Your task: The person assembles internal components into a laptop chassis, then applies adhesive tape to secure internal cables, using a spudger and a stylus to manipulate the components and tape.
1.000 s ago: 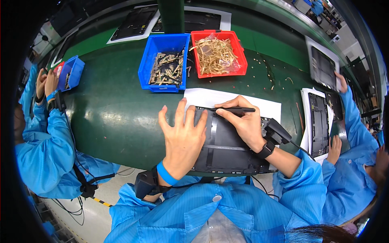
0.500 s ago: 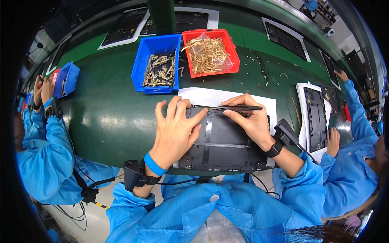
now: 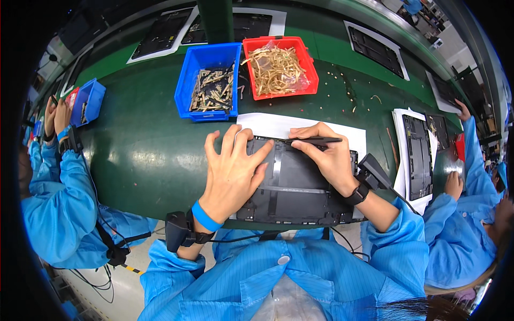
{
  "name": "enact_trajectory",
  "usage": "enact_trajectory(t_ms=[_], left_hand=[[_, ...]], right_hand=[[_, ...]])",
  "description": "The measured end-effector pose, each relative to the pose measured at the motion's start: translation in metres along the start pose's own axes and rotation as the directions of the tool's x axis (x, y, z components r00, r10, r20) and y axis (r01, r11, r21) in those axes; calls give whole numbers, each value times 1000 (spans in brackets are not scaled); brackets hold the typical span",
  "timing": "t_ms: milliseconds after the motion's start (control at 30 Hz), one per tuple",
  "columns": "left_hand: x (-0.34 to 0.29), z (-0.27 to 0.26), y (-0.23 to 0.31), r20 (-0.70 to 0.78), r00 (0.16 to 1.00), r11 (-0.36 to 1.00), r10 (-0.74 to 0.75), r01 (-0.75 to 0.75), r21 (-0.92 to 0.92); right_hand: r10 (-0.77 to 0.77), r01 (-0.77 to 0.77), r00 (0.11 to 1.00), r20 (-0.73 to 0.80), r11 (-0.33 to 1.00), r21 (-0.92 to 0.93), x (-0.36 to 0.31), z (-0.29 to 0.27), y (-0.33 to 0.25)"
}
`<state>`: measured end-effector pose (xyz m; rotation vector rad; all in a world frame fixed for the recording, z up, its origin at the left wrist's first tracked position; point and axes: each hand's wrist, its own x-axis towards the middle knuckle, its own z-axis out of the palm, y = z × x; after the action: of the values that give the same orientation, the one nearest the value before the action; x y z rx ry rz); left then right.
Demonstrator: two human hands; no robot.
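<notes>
leaning over a green worktable (image 3: 144,176), a blue-smocked person (image 3: 342,273) works barehanded. r hand (image 3: 329,160) pinches a slim black pen-like tool (image 3: 327,140), tip at the far edge of a flat black rect. panel (image 3: 300,174), which lies on a white paper sheet (image 3: 276,125) in front of them. l hand (image 3: 233,166) grips nothing visible: fingers spread, index tip at the panel's far edge nr the tool. beyond: a blue plastic bin (image 3: 185,91) w/ short strips (image 3: 215,95) & a red plastic bin (image 3: 311,77) w/ tangled tan strips (image 3: 276,69).
</notes>
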<state>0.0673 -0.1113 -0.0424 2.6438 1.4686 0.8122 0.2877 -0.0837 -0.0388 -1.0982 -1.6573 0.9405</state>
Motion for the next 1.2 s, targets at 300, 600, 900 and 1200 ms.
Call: enact_trajectory(t_ms=[300, 600, 900, 1200], left_hand=[[2, -3, -3, 31, 999, 999, 29, -28, -38], [6, -2, -5, 41, 997, 997, 58, -56, -46], [11, -1, -3, 58, 994, 996, 88, -86, -36], [15, 2, 2, 53, 993, 994, 107, -107, 11]], right_hand=[[157, -155, 986, -48, 987, 31, 0, 4, -5], [39, -40, 999, -27, 998, -57, -2, 4, 0], [-49, 50, 999, 15, 995, -89, -3, 3, -1], [95, -97, 995, -42, 993, -63, -2, -3, -13]])
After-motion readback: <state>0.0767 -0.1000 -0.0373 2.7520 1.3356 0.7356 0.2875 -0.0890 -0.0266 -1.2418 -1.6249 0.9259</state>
